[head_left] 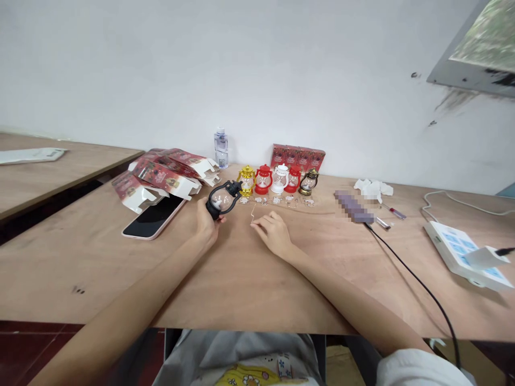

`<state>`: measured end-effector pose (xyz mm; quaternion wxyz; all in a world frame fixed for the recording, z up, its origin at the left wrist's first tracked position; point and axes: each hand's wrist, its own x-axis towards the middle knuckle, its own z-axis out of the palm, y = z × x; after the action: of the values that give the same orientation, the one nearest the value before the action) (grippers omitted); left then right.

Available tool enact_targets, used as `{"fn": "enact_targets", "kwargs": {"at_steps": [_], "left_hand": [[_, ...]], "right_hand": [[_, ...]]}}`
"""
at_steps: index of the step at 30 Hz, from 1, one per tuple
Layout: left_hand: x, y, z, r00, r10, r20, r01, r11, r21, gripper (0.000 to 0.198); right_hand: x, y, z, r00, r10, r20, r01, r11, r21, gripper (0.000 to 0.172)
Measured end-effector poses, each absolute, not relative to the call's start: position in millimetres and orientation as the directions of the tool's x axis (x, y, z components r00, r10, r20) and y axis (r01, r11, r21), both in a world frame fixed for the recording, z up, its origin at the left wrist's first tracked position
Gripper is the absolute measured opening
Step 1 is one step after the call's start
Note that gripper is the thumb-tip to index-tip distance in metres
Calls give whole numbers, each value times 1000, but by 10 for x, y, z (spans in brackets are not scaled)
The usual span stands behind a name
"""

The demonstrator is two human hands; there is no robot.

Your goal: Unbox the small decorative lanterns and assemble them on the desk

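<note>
My left hand (207, 220) is closed round a small black toy lantern (222, 199), held tilted just above the wooden table (241, 279). My right hand (274, 231) rests on the table with its fingertips pinched on a thin wire hook (253, 214). Behind my hands a row of small lanterns stands upright: gold (246, 180), red (263, 179), white (280, 178), a second red (293, 178) and a dark bronze one (308, 182). Tiny clear pieces (277, 201) lie in front of the row.
Flattened red and white boxes (161, 177) and a phone (155, 217) lie at the left. A water bottle (221, 147) and red boxes (298, 157) stand by the wall. To the right are crumpled tissue (373, 188), a black cable (418, 279) and a white power strip (462, 252).
</note>
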<state>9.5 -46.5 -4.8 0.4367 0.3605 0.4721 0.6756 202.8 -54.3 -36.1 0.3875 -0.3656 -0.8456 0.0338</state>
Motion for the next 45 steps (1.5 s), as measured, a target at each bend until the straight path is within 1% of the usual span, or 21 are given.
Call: {"fn": "enact_targets", "kwargs": {"at_steps": [1, 3, 5, 7, 9, 10, 13, 15, 17, 19, 20, 23, 26, 29, 31, 32, 34, 36, 38, 41, 45], "left_hand": [[122, -486, -31, -371, 929, 4, -326, -134, 936, 27], [178, -533, 18, -361, 929, -86, -414, -77, 907, 23], [229, -577, 63, -325, 937, -128, -458, -38, 888, 21], [271, -606, 85, -302, 941, -150, -478, -14, 878, 21], [301, -620, 78, -298, 944, -141, -451, -9, 893, 22], [312, -623, 67, -298, 946, -126, -425, -14, 905, 23], [335, -630, 25, -296, 955, -28, -320, -71, 945, 26], [348, -643, 0, -281, 959, 36, -260, -112, 959, 27], [362, -663, -22, -230, 971, 65, -219, -117, 969, 28], [378, -682, -42, -152, 987, 59, -188, -87, 978, 30], [386, -690, -52, -122, 991, 57, -172, -78, 982, 31], [408, -698, -73, -78, 988, 130, -85, -137, 987, 40], [420, -702, -61, -86, 956, 282, 33, -280, 960, 51], [405, -732, -13, -144, 871, 469, 174, -444, 879, 48], [376, -770, 20, -156, 777, 610, 374, -525, 764, 43], [357, -792, 31, -142, 730, 669, 495, -532, 686, 41], [323, -831, 35, -86, 662, 744, 704, -488, 516, 38], [302, -856, 17, -24, 638, 770, 821, -426, 379, 35], [299, -863, -14, 47, 640, 767, 860, -416, 294, 31], [311, -851, -57, 176, 662, 728, 829, -499, 253, 27], [323, -837, -71, 337, 673, 658, 762, -606, 229, 32]], "right_hand": [[2006, -544, -381, -479, 622, 619, 609, 744, -276, 29], [1981, -557, -409, -535, 597, 598, 625, 756, -195, 31], [1976, -586, -408, -553, 587, 591, 625, 762, -171, 31], [1981, -629, -378, -541, 588, 601, 614, 765, -197, 31], [1991, -679, -337, -505, 598, 623, 582, 769, -266, 28], [1997, -703, -319, -469, 613, 635, 562, 762, -321, 26], [2020, -748, -294, -270, 721, 639, 483, 675, -557, 20], [2036, -742, -303, -122, 804, 582, 396, 577, -715, 28], [2048, -706, -323, -42, 863, 503, 280, 494, -823, 42], [2055, -652, -345, -40, 907, 420, 161, 421, -893, 50], [2057, -622, -354, -54, 923, 381, 107, 385, -917, 51], [2060, -546, -376, -86, 952, 294, -22, 293, -956, 48], [2065, -517, -380, -103, 959, 265, -67, 259, -964, 47], [2069, -550, -358, -113, 942, 315, -2, 317, -948, 45], [2071, -598, -331, -81, 914, 399, 78, 405, -911, 43], [2071, -625, -317, -63, 892, 448, 118, 453, -884, 41], [2071, -679, -290, -43, 835, 548, 182, 546, -818, 35], [2069, -727, -269, -51, 775, 630, 225, 623, -749, 27], [2064, -766, -254, -76, 729, 680, 261, 673, -692, 20], [2054, -806, -241, -120, 688, 715, 284, 714, -639, 15], [2046, -827, -232, -161, 646, 746, 298, 752, -587, 11]]}}
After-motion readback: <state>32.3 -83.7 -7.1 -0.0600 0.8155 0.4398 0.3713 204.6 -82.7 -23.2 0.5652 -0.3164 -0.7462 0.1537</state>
